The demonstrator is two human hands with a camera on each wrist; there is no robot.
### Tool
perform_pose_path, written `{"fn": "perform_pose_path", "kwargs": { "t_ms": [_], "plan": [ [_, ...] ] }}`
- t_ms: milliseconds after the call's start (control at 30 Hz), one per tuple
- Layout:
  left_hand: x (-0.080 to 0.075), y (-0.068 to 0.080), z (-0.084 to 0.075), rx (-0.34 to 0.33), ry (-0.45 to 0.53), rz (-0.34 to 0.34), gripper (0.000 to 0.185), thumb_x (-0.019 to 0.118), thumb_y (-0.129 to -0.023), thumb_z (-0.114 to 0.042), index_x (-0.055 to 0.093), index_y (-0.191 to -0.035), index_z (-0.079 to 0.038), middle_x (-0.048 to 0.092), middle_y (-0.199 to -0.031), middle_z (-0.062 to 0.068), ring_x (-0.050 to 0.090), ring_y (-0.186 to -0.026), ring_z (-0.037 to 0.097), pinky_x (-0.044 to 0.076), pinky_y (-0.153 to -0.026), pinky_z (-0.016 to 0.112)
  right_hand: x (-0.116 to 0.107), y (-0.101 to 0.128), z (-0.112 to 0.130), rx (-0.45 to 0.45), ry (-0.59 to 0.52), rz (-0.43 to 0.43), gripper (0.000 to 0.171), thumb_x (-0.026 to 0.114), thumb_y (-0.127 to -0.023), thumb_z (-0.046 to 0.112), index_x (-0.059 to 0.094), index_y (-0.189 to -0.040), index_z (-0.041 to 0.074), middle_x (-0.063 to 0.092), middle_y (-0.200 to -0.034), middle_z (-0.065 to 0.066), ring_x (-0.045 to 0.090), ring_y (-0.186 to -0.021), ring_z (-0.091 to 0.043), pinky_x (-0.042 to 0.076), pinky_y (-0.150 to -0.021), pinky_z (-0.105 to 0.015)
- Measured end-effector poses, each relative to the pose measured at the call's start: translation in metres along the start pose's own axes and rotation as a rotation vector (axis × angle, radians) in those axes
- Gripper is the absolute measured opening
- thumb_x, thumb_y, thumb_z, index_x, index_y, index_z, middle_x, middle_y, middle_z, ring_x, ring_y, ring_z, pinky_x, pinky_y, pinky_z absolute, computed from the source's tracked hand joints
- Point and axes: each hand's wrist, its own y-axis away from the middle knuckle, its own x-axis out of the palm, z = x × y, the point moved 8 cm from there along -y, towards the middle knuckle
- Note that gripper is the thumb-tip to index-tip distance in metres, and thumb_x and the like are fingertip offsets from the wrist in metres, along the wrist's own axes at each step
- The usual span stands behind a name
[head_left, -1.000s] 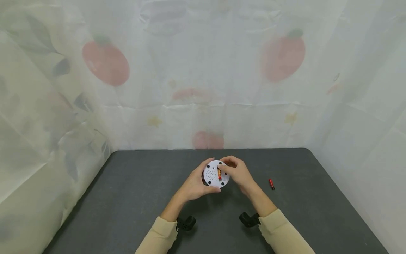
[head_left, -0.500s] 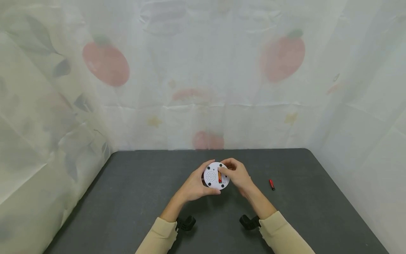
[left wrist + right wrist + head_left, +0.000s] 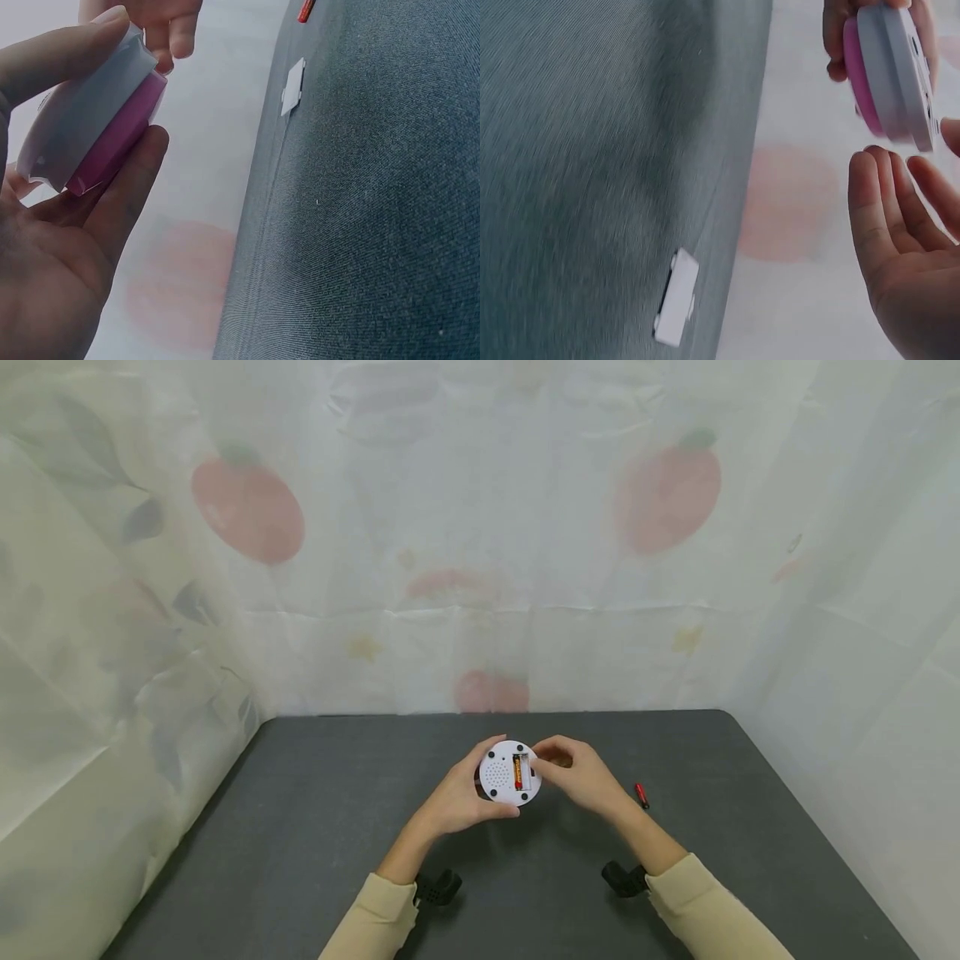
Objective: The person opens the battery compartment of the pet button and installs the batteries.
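My left hand (image 3: 456,797) grips a round white device (image 3: 510,772) with a pink front, its back turned up at me. The open battery bay holds one red and gold battery (image 3: 517,772). In the left wrist view the device (image 3: 90,112) sits between thumb and fingers of the left hand (image 3: 67,247). My right hand (image 3: 573,772) hovers just right of the device with loosely curled fingers and holds nothing. The right wrist view shows the right hand (image 3: 907,240) with its palm relaxed, a little apart from the device (image 3: 892,67). A second red battery (image 3: 641,795) lies on the table to the right.
The dark grey table (image 3: 322,835) is walled by pale curtains with fruit prints. A small white cover piece (image 3: 292,86) lies flat on the table, also visible as the cover (image 3: 676,306) in the right wrist view. The loose battery (image 3: 304,10) lies beyond it.
My right hand has come off the battery in the bay and drawn back to the right, with its forearm swinging outward. The left hand still holds the device in the same place.
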Motion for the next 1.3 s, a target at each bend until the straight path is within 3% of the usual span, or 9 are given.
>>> {"fn": "perform_pose_path", "kwargs": {
  "t_ms": [300, 600, 833, 1067, 1300],
  "plan": [
    [-0.002, 0.001, -0.003, 0.019, -0.006, -0.01, 0.102, 0.094, -0.074, -0.024, 0.034, -0.156, -0.034, 0.056, -0.13, 0.003, 0.06, -0.104, 0.019, 0.054, -0.082, 0.032, -0.016, 0.012, -0.001, -0.043, 0.142, 0.0, 0.031, 0.069, -0.099, 0.032, 0.071, -0.121, 0.011, 0.07, -0.11, 0.0, 0.067, -0.091, -0.015, 0.055, -0.077, -0.034],
    [-0.002, 0.001, -0.003, 0.002, 0.008, -0.015, 0.103, 0.095, -0.072, -0.022, 0.035, -0.154, -0.037, 0.056, -0.129, 0.004, 0.06, -0.103, 0.02, 0.055, -0.081, 0.032, -0.03, 0.023, -0.009, -0.129, 0.303, 0.001, 0.025, 0.068, -0.1, 0.026, 0.073, -0.119, 0.01, 0.07, -0.11, 0.003, 0.066, -0.097, -0.014, 0.055, -0.087, -0.039],
    [-0.002, 0.0, -0.004, 0.007, 0.018, -0.019, 0.103, 0.096, -0.071, -0.021, 0.037, -0.154, -0.036, 0.055, -0.13, 0.003, 0.06, -0.104, 0.02, 0.055, -0.082, 0.031, -0.045, 0.032, -0.028, -0.124, 0.38, 0.004, 0.028, 0.068, -0.099, 0.022, 0.071, -0.122, 0.007, 0.069, -0.119, -0.01, 0.066, -0.109, -0.028, 0.052, -0.093, -0.053],
    [-0.002, 0.0, -0.002, 0.0, 0.012, -0.015, 0.102, 0.096, -0.071, -0.019, 0.038, -0.153, -0.034, 0.055, -0.131, 0.003, 0.059, -0.105, 0.02, 0.054, -0.082, 0.032, -0.062, 0.039, -0.047, -0.094, 0.499, 0.016, 0.033, 0.068, -0.099, 0.025, 0.069, -0.127, 0.007, 0.066, -0.128, -0.008, 0.06, -0.121, -0.034, 0.047, -0.098, -0.056],
    [-0.003, 0.0, -0.003, 0.002, 0.009, -0.016, 0.102, 0.096, -0.071, -0.02, 0.038, -0.153, -0.035, 0.055, -0.132, 0.001, 0.058, -0.106, 0.019, 0.054, -0.083, 0.033, -0.079, 0.046, -0.065, -0.07, 0.545, 0.053, 0.043, 0.066, -0.101, 0.028, 0.063, -0.135, 0.001, 0.06, -0.137, -0.017, 0.054, -0.127, -0.041, 0.046, -0.099, -0.059]
  ]
}}
